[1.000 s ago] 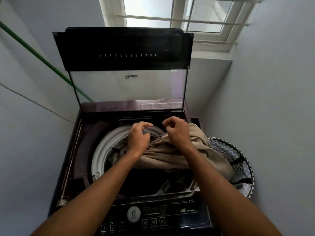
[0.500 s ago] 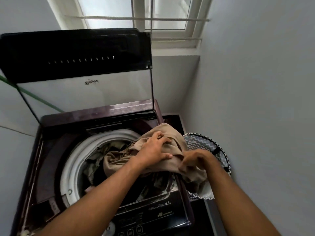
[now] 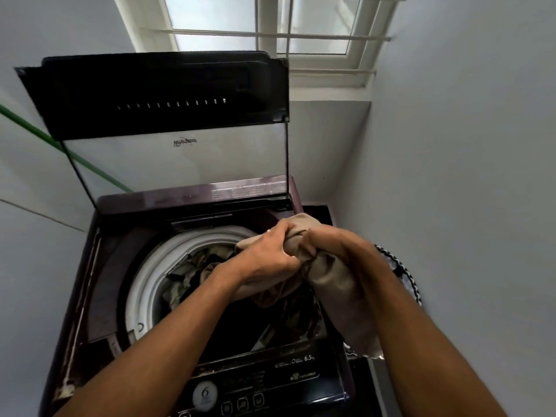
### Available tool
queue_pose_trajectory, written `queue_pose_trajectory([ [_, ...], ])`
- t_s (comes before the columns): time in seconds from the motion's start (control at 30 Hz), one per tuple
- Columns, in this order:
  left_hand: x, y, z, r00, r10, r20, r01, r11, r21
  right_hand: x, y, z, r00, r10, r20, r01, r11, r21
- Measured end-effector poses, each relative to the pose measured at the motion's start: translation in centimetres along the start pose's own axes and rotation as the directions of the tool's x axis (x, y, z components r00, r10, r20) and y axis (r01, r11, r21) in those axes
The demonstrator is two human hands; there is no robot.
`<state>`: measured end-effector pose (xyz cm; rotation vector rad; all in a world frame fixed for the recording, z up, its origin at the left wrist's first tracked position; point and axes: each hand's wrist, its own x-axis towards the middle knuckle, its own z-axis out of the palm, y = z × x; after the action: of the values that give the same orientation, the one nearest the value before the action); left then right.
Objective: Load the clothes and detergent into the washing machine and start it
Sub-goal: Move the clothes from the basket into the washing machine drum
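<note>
- I read the step in hand as loading clothes: the washing machine point(image 3: 192, 296) stood with its lid point(image 3: 156, 94) raised.
- My left hand point(image 3: 264, 254) had its grip closed on the beige garment point(image 3: 334, 284), fingers curled into the cloth above the drum's right rim.
- My right hand point(image 3: 328, 242) gripped the same garment just beside the left.
- Part of the garment hung outside the machine's right edge, above the laundry basket point(image 3: 400, 272); other clothes point(image 3: 192, 266) lay inside the drum.
- Next move, in my judgement: carry the bundle over the drum opening, release, then gather the trailing end inside.
</note>
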<state>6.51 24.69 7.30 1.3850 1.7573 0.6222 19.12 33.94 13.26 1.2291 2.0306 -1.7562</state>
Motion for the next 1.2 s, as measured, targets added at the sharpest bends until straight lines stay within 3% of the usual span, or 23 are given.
queue_pose_trajectory([
  [0.1, -2.2, -0.2, -3.2, 0.986, -0.019, -0.166, -0.02, 0.973, -0.23, 1.9, -2.3, 1.6, 0.996, 0.014, 0.089, -0.035, 0.972, 0.23],
  [0.2, -3.9, -1.8, -6.9, 0.956, -0.044, -0.29, -0.076, 0.917, -0.391, 2.4, -5.5, 4.0, 0.98, -0.085, 0.181, 0.007, 0.918, 0.397],
  [0.33, -6.9, -4.7, -10.7, 0.906, -0.136, -0.401, -0.029, 0.925, -0.378, 4.9, -8.5, 8.3, 0.988, -0.141, 0.06, 0.12, 0.955, 0.27],
  [0.43, -8.9, -7.0, -11.5, 0.879, -0.166, -0.448, -0.006, 0.933, -0.359, 7.2, -8.7, 12.0, 0.963, -0.254, 0.094, 0.241, 0.962, 0.132],
  [0.5, -9.6, -9.0, -10.7, 0.894, -0.167, -0.416, 0.029, 0.948, -0.318, 9.1, -7.3, 13.8, 0.972, -0.217, 0.088, 0.22, 0.975, -0.033],
  [0.6, -10.2, -12.7, -8.2, 0.928, -0.214, -0.304, 0.188, 0.976, -0.114, 11.4, -3.9, 16.2, 0.987, -0.119, 0.111, 0.148, 0.938, -0.314],
  [0.7, -10.4, -15.2, -5.4, 0.955, -0.289, -0.066, 0.294, 0.952, 0.089, 12.2, -0.1, 17.8, 0.993, -0.002, 0.122, 0.056, 0.894, -0.444],
  [0.8, -10.5, -16.5, -3.0, 0.921, -0.343, 0.185, 0.29, 0.92, 0.263, 11.4, 2.7, 18.9, 0.965, 0.187, 0.182, -0.016, 0.739, -0.674],
  [0.9, -10.2, -16.4, -1.9, 0.898, -0.352, 0.263, 0.263, 0.91, 0.321, 10.4, 3.3, 18.8, 0.944, 0.239, 0.228, -0.005, 0.7, -0.715],
  [1.0, -9.4, -15.5, -1.9, 0.933, -0.315, 0.173, 0.229, 0.892, 0.389, 9.9, 2.9, 16.8, 0.965, 0.133, 0.226, 0.015, 0.833, -0.553],
  [1.1, -8.0, -13.6, -1.8, 0.971, -0.233, 0.05, 0.197, 0.902, 0.385, 9.7, 2.1, 13.5, 0.998, -0.066, -0.007, 0.057, 0.903, -0.426],
  [1.2, -5.7, -11.1, -1.2, 0.993, -0.121, -0.007, 0.116, 0.93, 0.349, 9.8, 2.2, 9.6, 0.912, -0.231, -0.341, 0.085, 0.916, -0.393],
])
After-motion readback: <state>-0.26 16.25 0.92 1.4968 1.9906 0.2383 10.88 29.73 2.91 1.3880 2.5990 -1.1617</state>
